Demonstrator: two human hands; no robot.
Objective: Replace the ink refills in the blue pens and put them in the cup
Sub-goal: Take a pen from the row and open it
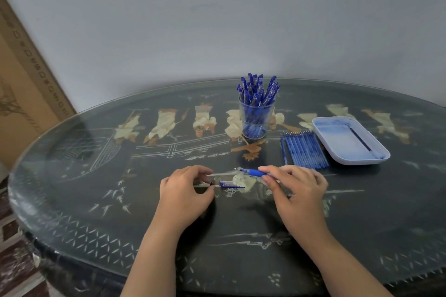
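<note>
My right hand (295, 191) grips a blue pen (253, 172) by its barrel, tip pointing left, just above the table. A loose blue cap piece (230, 184) lies on the glass between my hands. My left hand (187, 191) pinches a tiny dark part (211, 183) at its fingertips, right next to the cap piece. Further back, a clear cup (256, 118) stands full of several blue pens. A row of blue refills (304, 149) lies to the right of the cup.
A pale blue tray (337, 152) with one thin refill in it sits at the right, beside the refills. The oval dark table (96, 176) has a glass top; its edge curves close to my arms. A cardboard box (29, 89) leans on the wall at left.
</note>
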